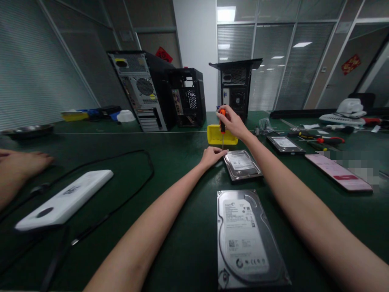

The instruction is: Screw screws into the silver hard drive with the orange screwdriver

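My right hand (pixel 229 121) is closed around the orange and black handle of a screwdriver (pixel 223 126). Its shaft points straight down to the far left corner of a silver hard drive (pixel 241 163) lying label-up. My left hand (pixel 212 156) holds that same corner, its fingertips beside the screwdriver tip. The tip itself and whatever it touches are too small to make out. Closer to me lies a second, larger-looking hard drive (pixel 246 239), label up, between my forearms. Just behind the worked drive stands a yellow tray (pixel 212 136).
Computer cases (pixel 152 89) stand at the back. On the right are another hard drive (pixel 284 144), a pink-screened phone (pixel 337 172) and red-handled pliers (pixel 330 140). A white power bank (pixel 68 198), a black cable (pixel 150 162) and another person's hand (pixel 27 166) are on the left.
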Available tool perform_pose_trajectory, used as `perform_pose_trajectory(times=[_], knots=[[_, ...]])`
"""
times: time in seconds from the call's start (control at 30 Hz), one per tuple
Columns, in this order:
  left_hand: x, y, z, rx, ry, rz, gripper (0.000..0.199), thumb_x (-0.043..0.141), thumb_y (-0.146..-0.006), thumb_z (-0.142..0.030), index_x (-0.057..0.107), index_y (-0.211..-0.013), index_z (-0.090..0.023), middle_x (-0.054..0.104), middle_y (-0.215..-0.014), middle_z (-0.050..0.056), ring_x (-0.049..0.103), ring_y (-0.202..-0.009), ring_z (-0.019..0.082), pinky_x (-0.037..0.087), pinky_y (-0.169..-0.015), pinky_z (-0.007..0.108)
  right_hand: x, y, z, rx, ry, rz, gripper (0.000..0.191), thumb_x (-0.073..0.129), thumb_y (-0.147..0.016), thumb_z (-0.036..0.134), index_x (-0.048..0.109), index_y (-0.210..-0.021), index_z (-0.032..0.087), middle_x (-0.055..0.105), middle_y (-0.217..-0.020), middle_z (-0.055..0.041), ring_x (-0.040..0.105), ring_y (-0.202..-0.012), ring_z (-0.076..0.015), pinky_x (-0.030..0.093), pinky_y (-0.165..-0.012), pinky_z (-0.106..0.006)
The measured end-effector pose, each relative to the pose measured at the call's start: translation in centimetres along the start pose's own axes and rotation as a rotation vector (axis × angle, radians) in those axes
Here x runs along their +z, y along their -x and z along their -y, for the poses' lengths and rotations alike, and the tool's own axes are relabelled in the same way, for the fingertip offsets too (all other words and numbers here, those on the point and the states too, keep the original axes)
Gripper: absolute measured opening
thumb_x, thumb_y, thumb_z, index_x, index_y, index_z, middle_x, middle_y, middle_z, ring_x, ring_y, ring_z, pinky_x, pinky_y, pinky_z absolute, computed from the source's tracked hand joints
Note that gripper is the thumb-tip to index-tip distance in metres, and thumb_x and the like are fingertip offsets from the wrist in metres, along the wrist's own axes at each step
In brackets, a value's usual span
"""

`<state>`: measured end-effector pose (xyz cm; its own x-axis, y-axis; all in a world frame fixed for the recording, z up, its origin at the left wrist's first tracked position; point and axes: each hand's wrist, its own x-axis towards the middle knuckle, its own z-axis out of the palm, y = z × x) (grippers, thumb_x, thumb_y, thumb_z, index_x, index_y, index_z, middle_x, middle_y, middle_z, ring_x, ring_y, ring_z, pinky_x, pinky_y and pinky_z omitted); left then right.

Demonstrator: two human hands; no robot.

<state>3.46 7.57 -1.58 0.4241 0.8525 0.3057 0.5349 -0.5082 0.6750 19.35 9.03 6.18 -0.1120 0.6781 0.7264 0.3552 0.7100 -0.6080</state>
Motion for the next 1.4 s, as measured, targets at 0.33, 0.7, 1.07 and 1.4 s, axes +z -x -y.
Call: perform_pose_trajectory(times=[0.33,0.7,1.07,1.4], knots=[[0.0,0.0,0.1,-0.016,-0.013,0.016,0.045,0.060,-0.079,-0.057,0.079,-0.086,-0.016,0.075,-0.081,0.007,0.065,-0.080,0.022,0.041,-0.068,0.027,-1.0,-0.5,-0.4,0.048,-0.069,-0.035,0.038,0.050,-0.087,0.056,0.057,-0.105,0.023,0.060,-0.085,-0.0024,0.056,-0.079,-0.0156,0.050,-0.068,-0.029],[0.0,-0.1,0.5,-0.021,-0.003,0.015,0.047,0.061,-0.076,-0.061,0.079,-0.086,-0.018,0.076,-0.084,0.007,0.066,-0.083,0.023,0.043,-0.068,0.027,-0.6,-0.4,1.0,0.060,-0.075,-0.080,0.037,0.071,-0.072,0.049,0.054,-0.088,0.020,0.049,-0.070,0.0029,0.046,-0.065,-0.0106,0.042,-0.059,-0.024],[0.2,0.2,0.3,-0.012,0.003,-0.006,0.043,0.063,-0.076,-0.057,0.079,-0.082,-0.018,0.075,-0.079,0.006,0.066,-0.080,0.022,0.042,-0.070,0.027,-1.0,0.2,1.0,0.154,-0.227,0.012,0.038,0.063,-0.078,0.051,0.054,-0.103,0.023,0.063,-0.091,-0.0032,0.061,-0.084,-0.0163,0.053,-0.069,-0.030],[-0.7,-0.6,1.1,-0.022,0.149,0.074,0.038,0.067,-0.075,-0.050,0.078,-0.089,-0.016,0.075,-0.083,0.007,0.065,-0.080,0.020,0.046,-0.074,0.027,-1.7,0.5,2.3,0.234,-0.302,0.024,0.036,0.066,-0.076,0.046,0.055,-0.101,0.022,0.065,-0.096,-0.0037,0.063,-0.087,-0.0156,0.056,-0.075,-0.031]])
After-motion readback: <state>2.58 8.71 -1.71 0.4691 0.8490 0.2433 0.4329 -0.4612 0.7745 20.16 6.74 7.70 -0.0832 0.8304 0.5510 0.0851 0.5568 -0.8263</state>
